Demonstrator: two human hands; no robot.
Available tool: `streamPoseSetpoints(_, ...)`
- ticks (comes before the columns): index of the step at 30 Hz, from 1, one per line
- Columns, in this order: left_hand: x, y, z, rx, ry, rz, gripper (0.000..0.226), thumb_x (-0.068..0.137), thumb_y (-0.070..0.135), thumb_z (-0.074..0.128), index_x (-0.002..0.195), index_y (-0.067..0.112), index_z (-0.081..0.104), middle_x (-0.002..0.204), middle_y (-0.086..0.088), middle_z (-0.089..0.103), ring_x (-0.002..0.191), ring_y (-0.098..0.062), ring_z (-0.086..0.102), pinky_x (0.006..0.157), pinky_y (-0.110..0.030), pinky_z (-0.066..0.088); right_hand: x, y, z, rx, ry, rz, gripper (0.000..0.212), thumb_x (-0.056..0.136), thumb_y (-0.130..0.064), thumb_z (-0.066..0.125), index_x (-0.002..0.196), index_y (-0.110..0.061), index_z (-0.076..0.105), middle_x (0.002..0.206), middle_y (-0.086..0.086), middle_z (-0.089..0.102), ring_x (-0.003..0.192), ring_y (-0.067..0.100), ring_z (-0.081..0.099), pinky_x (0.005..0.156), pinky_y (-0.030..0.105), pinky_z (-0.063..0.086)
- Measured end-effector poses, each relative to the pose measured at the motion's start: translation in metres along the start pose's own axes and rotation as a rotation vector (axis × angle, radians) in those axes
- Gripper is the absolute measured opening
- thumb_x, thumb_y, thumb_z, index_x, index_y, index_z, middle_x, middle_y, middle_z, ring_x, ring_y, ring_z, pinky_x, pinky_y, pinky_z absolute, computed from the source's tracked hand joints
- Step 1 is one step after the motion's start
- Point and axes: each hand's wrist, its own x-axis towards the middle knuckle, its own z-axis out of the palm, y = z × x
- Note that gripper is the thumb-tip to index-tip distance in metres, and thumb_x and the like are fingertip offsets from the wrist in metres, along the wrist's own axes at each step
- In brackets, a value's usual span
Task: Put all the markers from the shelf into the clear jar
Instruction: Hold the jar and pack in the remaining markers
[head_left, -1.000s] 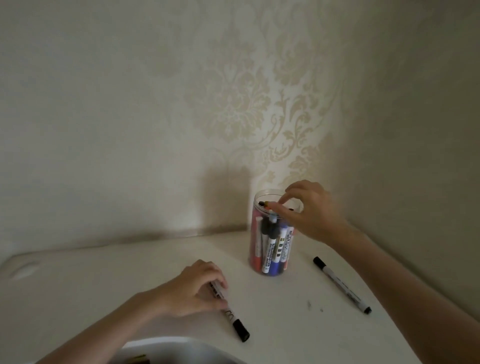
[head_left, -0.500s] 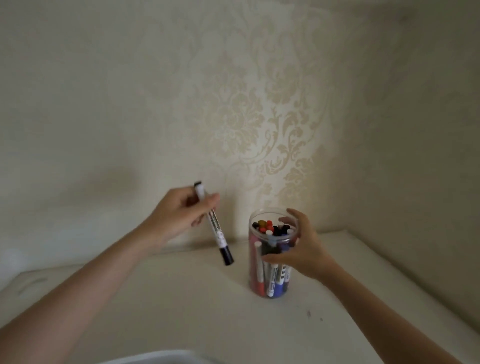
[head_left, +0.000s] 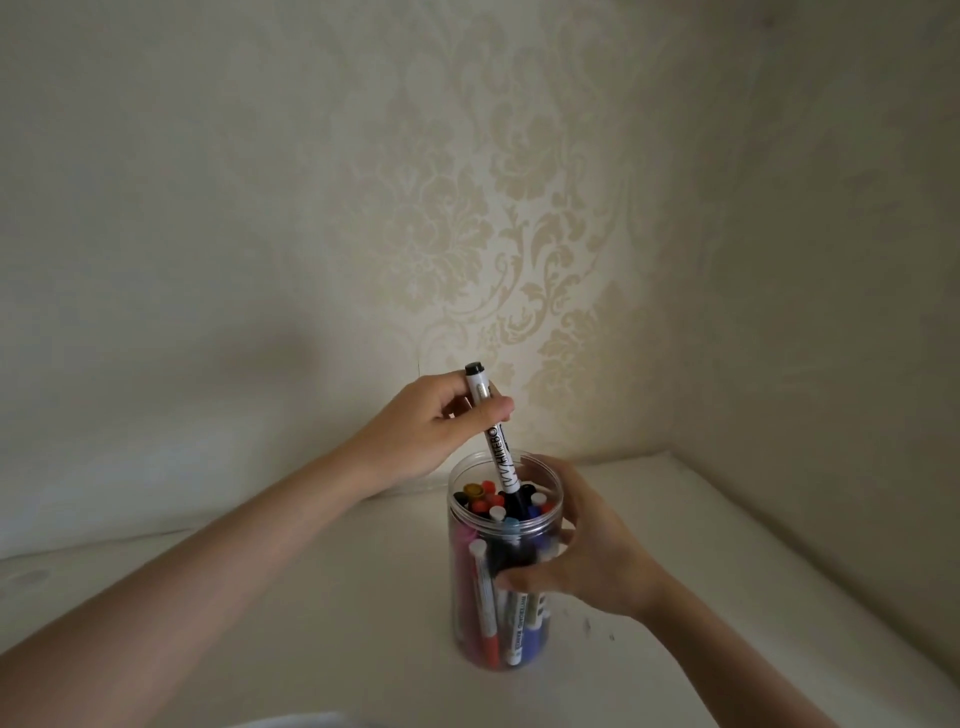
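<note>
Your left hand (head_left: 415, 436), just left of the frame's centre, pinches a white whiteboard marker with black caps (head_left: 493, 441) between thumb and curled fingers, holding it tilted with its lower end inside the mouth of the clear plastic cylindrical jar (head_left: 467, 613). The jar stands upright on the white shelf (head_left: 260, 623) at lower centre, packed with red, blue and black markers (head_left: 514, 623). Right of it, your right hand (head_left: 597, 556) wraps the jar's side, thumb in front and fingers curled around the rim.

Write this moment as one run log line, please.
left hand: holds black marker, tip in clear jar | right hand: grips jar | step: inserting
</note>
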Motion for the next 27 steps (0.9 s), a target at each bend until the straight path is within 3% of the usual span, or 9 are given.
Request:
streamPoseSetpoints(3,0.004,0.0,-0.005,0.059,-0.021,-0.013,0.025,0.095,0.041,0.06,0.092,0.019,0.073,0.084,-0.016,0.064,0.075,-0.015,0.051,0.075,-0.044,0.045,0.003,0.0,-0.001,-0.002,-0.012,-0.008,0.096,0.047,-0.038,0.094,0.126,-0.047,0.041,0.122,-0.022,0.058,0.114,0.001,0.057,0.091,0.029,0.053)
streamPoseSetpoints(4,0.005,0.0,-0.006,0.075,-0.029,-0.016,0.025,0.096,0.041,0.06,0.092,0.02,0.072,0.085,-0.015,0.065,0.077,-0.015,0.052,0.078,-0.044,0.046,0.002,0.0,-0.002,-0.008,-0.021,-0.01,0.097,0.047,-0.038,0.094,0.128,-0.046,0.04,0.123,-0.022,0.058,0.115,0.001,0.057,0.093,0.032,0.053)
streamPoseSetpoints(8,0.007,0.001,-0.008,0.148,-0.062,-0.014,0.022,0.097,0.04,0.058,0.085,0.026,0.069,0.068,0.022,0.06,0.065,0.001,0.049,0.068,-0.016,0.039,-0.003,-0.006,-0.008,0.006,-0.077,-0.015,0.104,0.056,-0.053,0.087,0.14,-0.049,0.027,0.134,-0.025,0.049,0.123,-0.002,0.05,0.099,0.029,0.049)
streamPoseSetpoints(11,0.005,0.008,-0.006,0.206,-0.105,0.048,0.024,0.097,0.041,0.059,0.085,0.023,0.068,0.062,0.024,0.056,0.056,0.004,0.046,0.06,-0.009,0.038,0.001,-0.03,-0.018,-0.004,0.093,-0.073,0.061,0.073,-0.063,0.067,0.129,-0.045,0.049,0.125,-0.024,0.057,0.118,-0.004,0.053,0.1,0.033,0.048)
streamPoseSetpoints(14,0.004,0.014,0.002,0.263,-0.065,0.119,0.034,0.095,0.043,0.06,0.087,0.011,0.067,0.068,0.001,0.06,0.053,-0.002,0.043,0.055,-0.014,0.037,0.013,-0.062,-0.028,-0.091,0.195,-0.179,0.041,0.082,-0.045,0.066,0.12,-0.032,0.061,0.109,-0.016,0.067,0.1,0.006,0.064,0.089,0.039,0.054)
streamPoseSetpoints(16,0.004,0.015,0.008,0.219,-0.011,0.099,0.032,0.094,0.043,0.061,0.084,0.013,0.067,0.066,-0.001,0.059,0.053,-0.002,0.044,0.055,-0.015,0.038,0.02,-0.074,-0.032,-0.006,0.125,-0.175,0.051,0.081,-0.033,0.071,0.129,-0.031,0.054,0.108,-0.009,0.07,0.095,0.011,0.068,0.084,0.038,0.057)
streamPoseSetpoints(19,0.003,0.011,0.014,0.097,0.002,-0.009,0.026,0.09,0.05,0.063,0.078,0.027,0.067,0.066,0.01,0.066,0.06,0.0,0.058,0.062,-0.016,0.045,0.021,-0.082,-0.03,-0.087,0.095,-0.145,0.068,0.073,-0.049,0.071,0.134,-0.043,0.042,0.103,-0.011,0.071,0.093,0.005,0.069,0.08,0.031,0.059)
streamPoseSetpoints(23,-0.003,-0.001,0.004,-0.141,-0.138,-0.053,0.026,0.093,0.048,0.058,0.095,0.025,0.07,0.086,0.01,0.077,0.081,-0.001,0.07,0.072,-0.015,0.05,0.02,-0.075,-0.035,-0.184,0.182,-0.165,0.034,0.083,-0.028,0.071,0.116,-0.03,0.062,0.094,-0.013,0.075,0.087,0.0,0.07,0.079,0.027,0.059)
streamPoseSetpoints(27,-0.014,-0.021,-0.003,0.249,-0.338,0.098,0.016,0.098,0.032,0.061,0.109,0.028,0.072,0.106,0.019,0.073,0.108,0.001,0.062,0.098,-0.025,0.047,0.019,-0.064,-0.053,-0.067,0.243,-0.085,0.023,0.082,-0.016,0.072,0.103,-0.02,0.063,0.089,-0.005,0.076,0.083,0.007,0.073,0.078,0.026,0.06)
